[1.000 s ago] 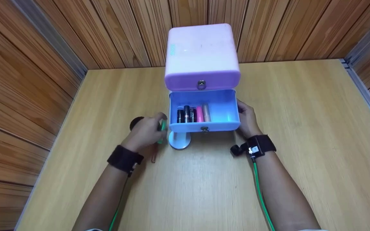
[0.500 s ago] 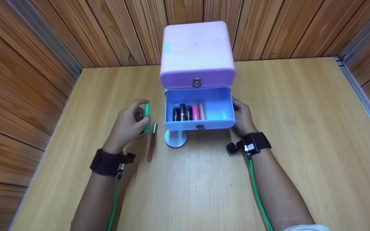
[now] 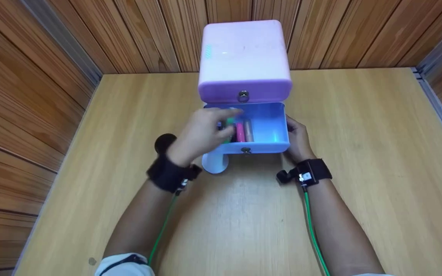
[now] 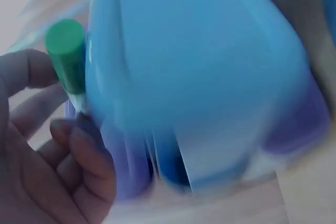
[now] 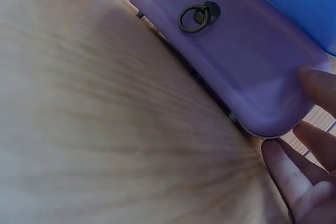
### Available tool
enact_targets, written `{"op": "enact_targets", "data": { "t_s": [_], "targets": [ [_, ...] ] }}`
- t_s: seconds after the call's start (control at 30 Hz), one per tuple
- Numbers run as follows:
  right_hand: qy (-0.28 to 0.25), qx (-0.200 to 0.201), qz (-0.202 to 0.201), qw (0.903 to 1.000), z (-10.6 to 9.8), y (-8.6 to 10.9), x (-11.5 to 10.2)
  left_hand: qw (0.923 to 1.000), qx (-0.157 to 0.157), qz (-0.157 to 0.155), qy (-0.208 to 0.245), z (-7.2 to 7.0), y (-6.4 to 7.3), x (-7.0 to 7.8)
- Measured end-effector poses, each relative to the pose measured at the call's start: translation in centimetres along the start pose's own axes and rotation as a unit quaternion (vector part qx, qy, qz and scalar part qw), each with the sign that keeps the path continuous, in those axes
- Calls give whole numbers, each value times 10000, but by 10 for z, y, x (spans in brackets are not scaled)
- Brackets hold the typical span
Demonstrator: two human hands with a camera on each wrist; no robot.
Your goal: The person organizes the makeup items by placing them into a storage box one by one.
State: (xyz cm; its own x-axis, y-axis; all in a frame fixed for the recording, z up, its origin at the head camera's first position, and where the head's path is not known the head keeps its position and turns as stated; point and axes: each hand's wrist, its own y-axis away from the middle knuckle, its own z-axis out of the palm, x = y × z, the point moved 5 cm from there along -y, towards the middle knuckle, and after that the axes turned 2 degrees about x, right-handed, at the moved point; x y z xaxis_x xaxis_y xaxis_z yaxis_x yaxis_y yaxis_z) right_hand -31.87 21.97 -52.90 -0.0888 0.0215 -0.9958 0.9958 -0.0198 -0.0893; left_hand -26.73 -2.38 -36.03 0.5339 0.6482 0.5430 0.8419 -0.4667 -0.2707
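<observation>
In the head view a pink and purple storage box (image 3: 246,53) has its blue drawer (image 3: 271,147) pulled out. My left hand (image 3: 200,132) reaches over the drawer's left part, blurred by motion. It pinches a green-capped lipstick tube (image 4: 67,59) between thumb and fingers. A pink tube (image 3: 240,132) and a greyish tube (image 3: 248,131) stand in the drawer; the black tubes to their left are mostly behind my hand. At the box's right side, my right hand (image 3: 297,138) grips the lower corner, one digit on the purple lower front (image 5: 247,61) and other fingers at its edge.
A black round object (image 3: 165,143) lies on the wooden table (image 3: 244,214) beside my left wrist. A pale round disc (image 3: 215,164) shows below the drawer's left corner. Wood-panelled walls (image 3: 152,34) stand behind and to the left.
My left hand has lifted the green-capped lipstick tube from the table and carried it right, over the open drawer. The reddish-brown tube on the table is now hidden. My right hand stays put.
</observation>
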Motion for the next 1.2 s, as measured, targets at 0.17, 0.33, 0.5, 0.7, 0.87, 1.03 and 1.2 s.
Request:
{"op": "enact_targets", "data": {
  "t_s": [0.17,0.33,0.5,0.7,0.87,1.03,1.2],
  "targets": [
    [139,-38,29,9999,-7,-3,5,9988,-427,12,-258,21,-25,20],
    [256,-77,46,9996,-10,-6,6,9981,-412,-299,-353,29,-37,21],
    [-62,29,97,9999,-15,-1,10,9947,-796,-492,-418,44,-46,25],
    [-516,-6,211,9984,-13,4,11,9867,-1397,-664,-495,60,-60,30],
    [-182,1,151,9997,-9,3,7,9803,-1687,-823,-611,64,-67,28],
    [-101,-101,57,9999,-4,-1,3,9779,-1801,-715,-790,67,-69,24],
    [-61,-53,83,9999,0,-2,4,9766,-1871,-631,-855,72,-68,16]
  ]
}}
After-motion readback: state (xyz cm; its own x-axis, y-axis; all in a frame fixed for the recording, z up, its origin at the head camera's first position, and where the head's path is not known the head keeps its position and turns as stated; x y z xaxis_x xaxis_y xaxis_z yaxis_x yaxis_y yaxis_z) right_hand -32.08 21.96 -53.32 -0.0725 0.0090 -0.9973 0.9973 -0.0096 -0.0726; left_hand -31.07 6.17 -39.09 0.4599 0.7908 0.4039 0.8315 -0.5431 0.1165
